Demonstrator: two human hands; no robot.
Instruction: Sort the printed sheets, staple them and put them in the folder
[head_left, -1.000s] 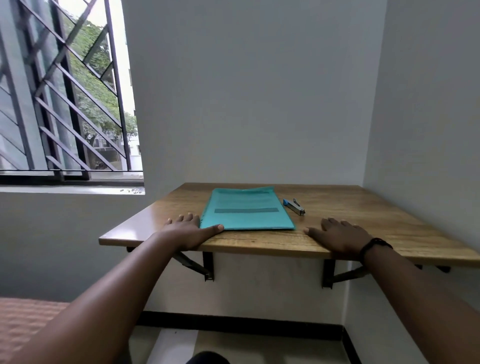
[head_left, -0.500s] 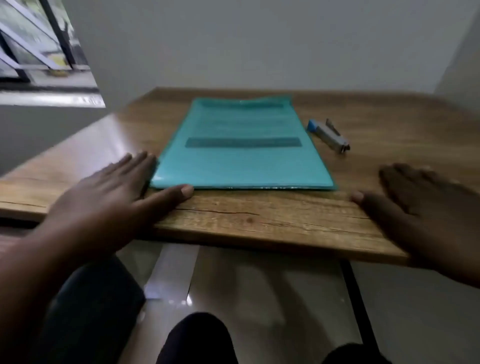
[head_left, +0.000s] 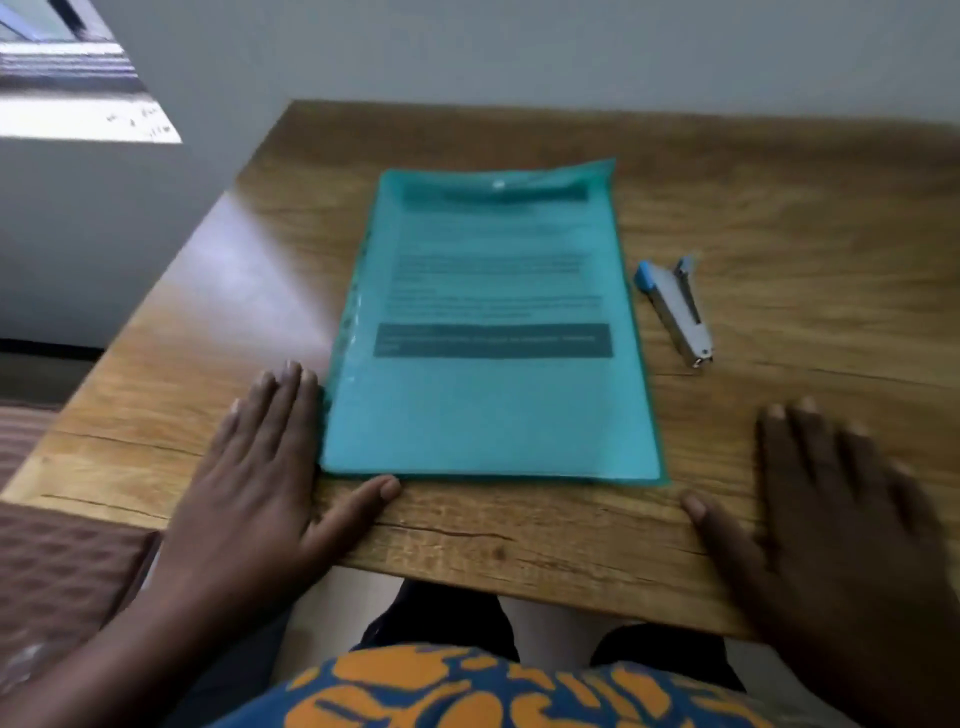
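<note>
At centre frame the folder (head_left: 493, 332) lies shut on the worktop (head_left: 779, 208), stapler (head_left: 675, 312) just right; left hand (head_left: 260, 478) and right hand (head_left: 841, 519) rest flat, empty, probably poised to open it.

Single head-worn wide-angle view, positioned above the near edge of the worktop (head_left: 519, 545) and facing forward and steeply down, close enough that the near edge runs across the lower frame and the person's lap shows beneath it. The far edge meets the wall at the top; the left edge runs diagonally toward the window corner. No second view is supplied.
</note>
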